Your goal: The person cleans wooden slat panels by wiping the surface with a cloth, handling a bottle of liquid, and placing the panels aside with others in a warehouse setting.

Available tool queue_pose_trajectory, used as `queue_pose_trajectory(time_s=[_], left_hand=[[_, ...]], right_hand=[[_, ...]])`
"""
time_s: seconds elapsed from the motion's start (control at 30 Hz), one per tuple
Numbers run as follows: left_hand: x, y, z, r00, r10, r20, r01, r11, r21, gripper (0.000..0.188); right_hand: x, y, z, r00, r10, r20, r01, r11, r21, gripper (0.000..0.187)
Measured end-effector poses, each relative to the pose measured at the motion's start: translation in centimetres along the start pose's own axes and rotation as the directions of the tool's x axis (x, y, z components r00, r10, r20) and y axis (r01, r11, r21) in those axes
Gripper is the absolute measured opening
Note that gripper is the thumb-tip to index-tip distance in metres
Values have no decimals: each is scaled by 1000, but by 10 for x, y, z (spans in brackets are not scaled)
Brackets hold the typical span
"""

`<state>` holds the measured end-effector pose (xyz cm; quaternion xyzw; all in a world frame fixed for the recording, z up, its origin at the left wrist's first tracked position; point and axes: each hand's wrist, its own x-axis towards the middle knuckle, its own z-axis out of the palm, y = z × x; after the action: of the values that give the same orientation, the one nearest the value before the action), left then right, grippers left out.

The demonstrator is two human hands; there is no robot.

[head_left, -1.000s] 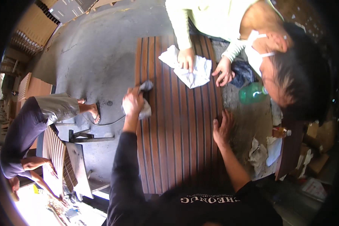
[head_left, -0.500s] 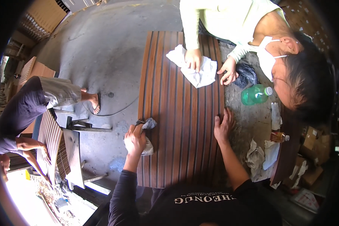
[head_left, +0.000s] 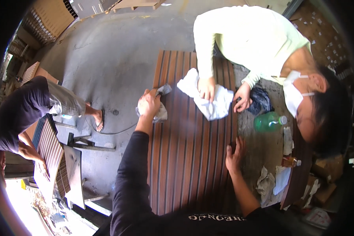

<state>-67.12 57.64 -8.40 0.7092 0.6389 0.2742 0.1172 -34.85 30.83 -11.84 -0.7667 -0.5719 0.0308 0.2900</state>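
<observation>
A long brown slatted wood panel (head_left: 185,157) with dark grooves lies in front of me. At its left edge my left hand (head_left: 148,103) is closed round a crumpled grey-white rag (head_left: 161,114), part of which sticks out past the fingers. My right hand (head_left: 235,155) rests along the panel's right edge, fingers apart, with nothing in it. Farther up the same panel, a co-worker's hand (head_left: 206,89) presses a white cloth (head_left: 216,104) flat on the slats. That person's other hand (head_left: 243,98) is at the right edge, beside a dark plastic bag (head_left: 260,100).
Right of the panel stand a green bottle (head_left: 266,122) and a small amber bottle (head_left: 290,161), near crumpled rags (head_left: 266,183). At the left, another person (head_left: 21,110) bends over slatted panels (head_left: 51,157) on a stand. A thin cable (head_left: 122,133) curves over the floor.
My left hand has slid the rag farther up along the panel's left edge. The whole view has shifted, so the panel, bottles and co-worker appear lower. My right hand stays at the right edge.
</observation>
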Motion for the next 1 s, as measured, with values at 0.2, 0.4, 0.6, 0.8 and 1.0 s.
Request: queue_pose_trajectory(time_s=[0.2, 0.4, 0.6, 0.8, 1.0], left_hand=[[137, 14, 49, 1000, -21, 15, 19, 997, 70, 23], [202, 18, 63, 999, -45, -8, 46, 990, 136, 23], [118, 7, 38, 999, 24, 23, -27, 989, 145, 20], [-107, -9, -30, 990, -2, 140, -15, 993, 118, 16], [-350, -17, -119, 960, -109, 260, 97, 994, 58, 25]], right_hand=[[-6, 11, -4, 999, 42, 16, -42, 999, 17, 54], [-8, 8, 2, 996, 83, 23, -83, 996, -31, 53], [-3, -5, 0, 999, 29, -40, -28, 999, 38, 54], [1, 1, -1, 992, -53, -116, 49, 998, -32, 51], [-16, 8, -1, 959, 192, -209, -66, 867, 495, 45]])
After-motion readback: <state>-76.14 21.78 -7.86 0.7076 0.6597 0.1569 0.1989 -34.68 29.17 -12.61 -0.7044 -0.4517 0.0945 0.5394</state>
